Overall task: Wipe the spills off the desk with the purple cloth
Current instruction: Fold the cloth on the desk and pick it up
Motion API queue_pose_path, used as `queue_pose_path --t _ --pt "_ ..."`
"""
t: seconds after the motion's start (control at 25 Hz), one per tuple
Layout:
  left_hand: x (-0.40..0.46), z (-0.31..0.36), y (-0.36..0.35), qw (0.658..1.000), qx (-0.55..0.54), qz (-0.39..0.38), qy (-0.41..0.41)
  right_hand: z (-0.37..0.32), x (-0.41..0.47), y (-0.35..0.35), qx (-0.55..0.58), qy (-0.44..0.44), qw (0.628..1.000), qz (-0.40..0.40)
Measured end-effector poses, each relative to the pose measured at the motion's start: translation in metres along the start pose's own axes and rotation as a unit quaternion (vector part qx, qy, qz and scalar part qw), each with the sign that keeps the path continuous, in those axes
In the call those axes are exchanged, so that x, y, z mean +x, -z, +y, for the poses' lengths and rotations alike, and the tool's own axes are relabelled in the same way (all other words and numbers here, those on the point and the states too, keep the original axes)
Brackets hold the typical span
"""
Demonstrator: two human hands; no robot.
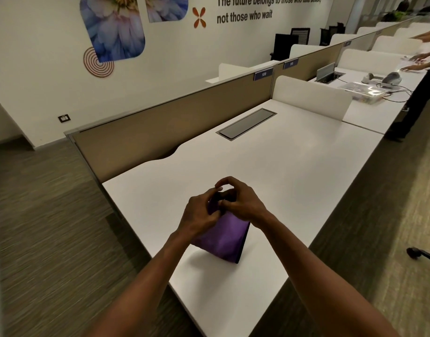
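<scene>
We have both hands together over the near end of the white desk (270, 171): left hand (199, 212) and right hand (240, 203) pinch the purple cloth's (223, 239) top edge; it hangs below them, bottom corner touching the desk.

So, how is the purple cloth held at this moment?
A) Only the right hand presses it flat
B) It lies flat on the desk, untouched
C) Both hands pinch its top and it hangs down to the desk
C: the left hand and the right hand both grip the top of the purple cloth, which hangs down towards the desk.
</scene>
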State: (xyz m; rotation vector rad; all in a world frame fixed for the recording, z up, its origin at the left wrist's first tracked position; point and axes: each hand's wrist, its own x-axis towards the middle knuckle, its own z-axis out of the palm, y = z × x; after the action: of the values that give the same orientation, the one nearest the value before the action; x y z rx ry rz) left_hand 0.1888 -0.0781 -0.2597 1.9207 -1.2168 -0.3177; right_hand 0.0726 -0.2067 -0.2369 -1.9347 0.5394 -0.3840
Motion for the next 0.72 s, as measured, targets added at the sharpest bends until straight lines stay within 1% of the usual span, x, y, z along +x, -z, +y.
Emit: queue_pose_path --t 0.08,0.12,0.2,0.28,0.36,0.44,0.52,0.6,0.72 --pt "0.001 -0.002 0.003 1.0 0.013 -0.002 -0.009 0.003 -0.004 0.005 0.018 0.011 1.0 0.014" --pt "0.002 -0.003 0.004 1.0 0.02 -0.003 -0.011 0.005 -0.006 0.009 0.039 0.006 0.998 0.045" --pt "0.001 -0.007 0.005 1.0 0.027 -0.002 -0.016 0.015 -0.008 0.02 0.087 -0.025 0.989 0.119" --pt "-0.002 -0.011 0.007 0.999 0.03 0.0 -0.018 0.029 -0.01 0.032 0.083 -0.06 0.984 0.147" --pt "-0.004 -0.016 0.01 0.999 0.032 -0.001 -0.022 0.046 -0.013 0.04 0.046 -0.081 0.987 0.131" --pt "-0.004 -0.018 0.015 0.999 0.039 -0.011 -0.03 0.057 -0.014 0.044 -0.009 -0.086 0.991 0.097" --pt "-0.003 -0.014 0.017 0.997 0.049 -0.031 -0.05 0.064 -0.013 0.044 -0.111 -0.067 0.991 0.038" --pt "-0.004 -0.009 0.019 0.993 0.067 -0.049 -0.085 0.066 -0.012 0.038 -0.201 -0.029 0.979 -0.026" --pt "-0.006 -0.003 0.024 0.987 0.077 -0.079 -0.12 0.07 -0.01 0.024 -0.248 -0.002 0.966 -0.075"
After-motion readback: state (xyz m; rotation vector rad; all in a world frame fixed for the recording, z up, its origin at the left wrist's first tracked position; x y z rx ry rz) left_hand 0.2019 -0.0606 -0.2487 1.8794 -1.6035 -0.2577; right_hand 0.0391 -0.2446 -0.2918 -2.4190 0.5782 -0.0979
